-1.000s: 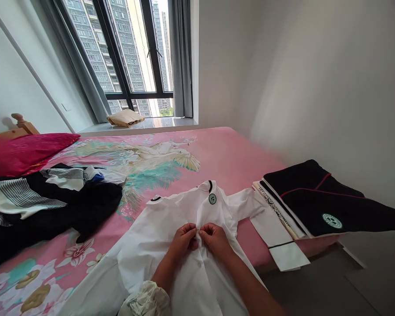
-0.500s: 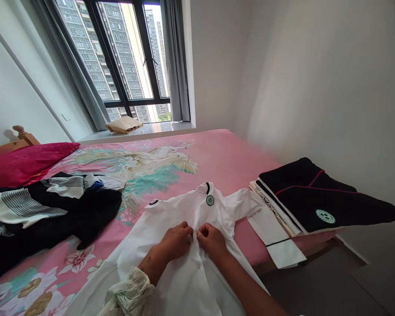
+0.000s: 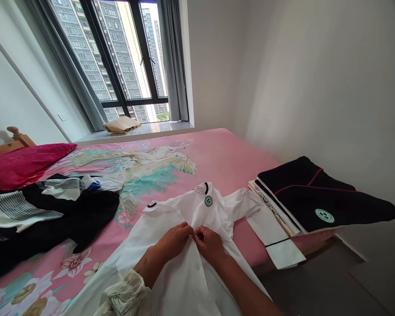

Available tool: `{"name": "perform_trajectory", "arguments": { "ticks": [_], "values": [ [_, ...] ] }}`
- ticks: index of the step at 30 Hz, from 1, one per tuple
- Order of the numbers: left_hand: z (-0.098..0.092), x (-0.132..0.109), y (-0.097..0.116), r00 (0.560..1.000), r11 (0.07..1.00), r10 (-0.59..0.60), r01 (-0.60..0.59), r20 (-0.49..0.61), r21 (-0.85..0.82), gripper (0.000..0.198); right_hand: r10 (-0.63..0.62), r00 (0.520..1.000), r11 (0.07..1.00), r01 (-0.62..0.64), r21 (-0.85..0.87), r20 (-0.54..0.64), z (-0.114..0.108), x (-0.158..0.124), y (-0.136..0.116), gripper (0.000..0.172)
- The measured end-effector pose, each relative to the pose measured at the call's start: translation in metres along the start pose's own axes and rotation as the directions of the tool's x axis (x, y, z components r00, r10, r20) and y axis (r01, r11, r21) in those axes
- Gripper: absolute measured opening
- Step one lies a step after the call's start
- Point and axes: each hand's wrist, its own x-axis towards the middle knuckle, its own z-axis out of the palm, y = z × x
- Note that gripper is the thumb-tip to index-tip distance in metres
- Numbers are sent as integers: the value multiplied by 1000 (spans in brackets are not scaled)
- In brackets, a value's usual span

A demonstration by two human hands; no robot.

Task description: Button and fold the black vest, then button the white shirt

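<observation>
A white garment (image 3: 171, 272) with a round dark green badge and black trim at the collar lies spread over the near side of the bed. My left hand (image 3: 176, 239) pinches its front opening at the middle. Right beside it, my right hand (image 3: 208, 243) has its fingers pinched on the same front edge, and the fingertips of both hands touch or nearly touch. The cloth is lifted slightly between them. Whatever small part sits under the fingertips is hidden.
On the pink flowered bed (image 3: 213, 153), a heap of black, white and striped clothes (image 3: 95, 215) lies at left by a red pillow (image 3: 26, 162). Folded clothes (image 3: 303, 197), black on top, are stacked at the right edge. A beige cloth (image 3: 122, 124) rests on the windowsill.
My hands have come closer together, fingertips now meeting at the front of the garment. The view has shifted slightly.
</observation>
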Motion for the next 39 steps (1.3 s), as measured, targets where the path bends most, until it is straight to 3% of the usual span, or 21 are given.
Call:
{"name": "perform_trajectory", "arguments": {
  "ticks": [7,12,17,20,26,32,36,39],
  "values": [
    [9,2,-15,998,997,-60,60,4,53,20,9,996,999,-6,-36,94,-3,5,1,7],
    [8,0,-11,997,997,-65,66,-28,36,21,14,993,999,-8,-47,119,-5,7,-3,6],
    [-1,-1,5,990,999,-8,1,-143,-54,23,-53,998,993,49,107,38,-12,10,-13,8],
    [-1,-2,8,972,985,-13,-29,-234,-173,24,-131,990,977,119,178,58,-15,9,-18,8],
    [14,-3,1,974,973,-72,21,-216,-229,23,-99,987,971,67,229,128,-8,-6,-11,9],
    [10,-1,4,977,976,-87,44,-196,-214,23,-140,986,959,112,261,91,-6,-7,-5,8],
    [5,-4,11,951,989,-121,89,-283,-121,32,-138,989,950,117,289,54,-5,-7,-5,7],
    [8,-7,15,946,989,-147,145,-290,-26,17,-141,989,940,120,318,44,-4,-8,-2,7]
  ]
}}
